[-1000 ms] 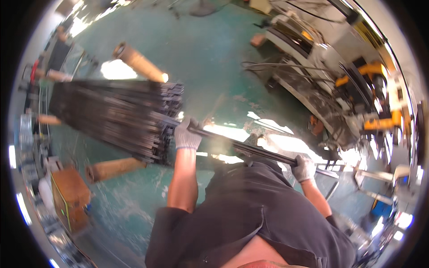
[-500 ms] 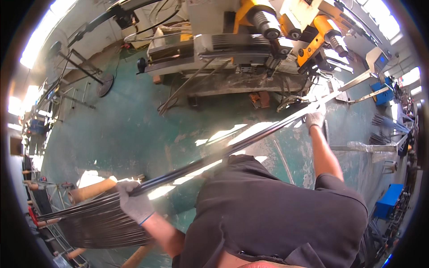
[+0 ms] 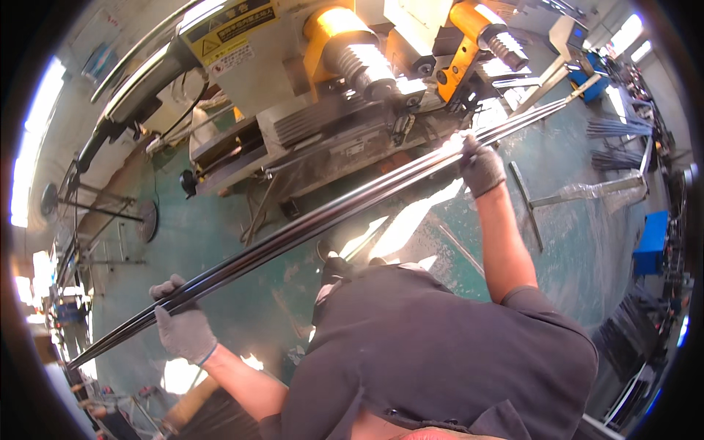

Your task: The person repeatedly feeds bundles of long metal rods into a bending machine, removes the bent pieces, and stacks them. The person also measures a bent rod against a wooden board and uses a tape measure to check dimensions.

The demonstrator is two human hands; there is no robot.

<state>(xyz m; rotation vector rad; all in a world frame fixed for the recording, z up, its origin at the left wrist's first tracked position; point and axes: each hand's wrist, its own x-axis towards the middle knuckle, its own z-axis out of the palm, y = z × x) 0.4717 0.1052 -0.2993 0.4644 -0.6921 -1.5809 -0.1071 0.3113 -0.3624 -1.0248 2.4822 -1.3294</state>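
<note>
A bundle of several long, thin, shiny dark metal rods [image 3: 293,233] stretches slantwise across in front of me, from the lower left to the upper right. Near its left end, my gloved left hand [image 3: 185,331] is closed around the rods, with the fingertips beyond them and the thumb on the near side. My gloved right hand [image 3: 482,169] grips the bundle toward its far right end. The rods hang in the air over the floor, close to the front of a machine. Whether they are solid or hollow I cannot tell.
The machine with yellow motor housings [image 3: 341,37] stands just ahead. At the right are a metal stand [image 3: 587,192] wrapped in film, further dark rods [image 3: 616,129] and a blue box [image 3: 651,243]. A round-based stand [image 3: 149,221] is on the left; a brown roll [image 3: 189,405] lies lower left.
The bundle and both hands have moved forward and left, nearer the machine. My view has turned, and the rack with dark rods at lower left is now mostly out of sight.
</note>
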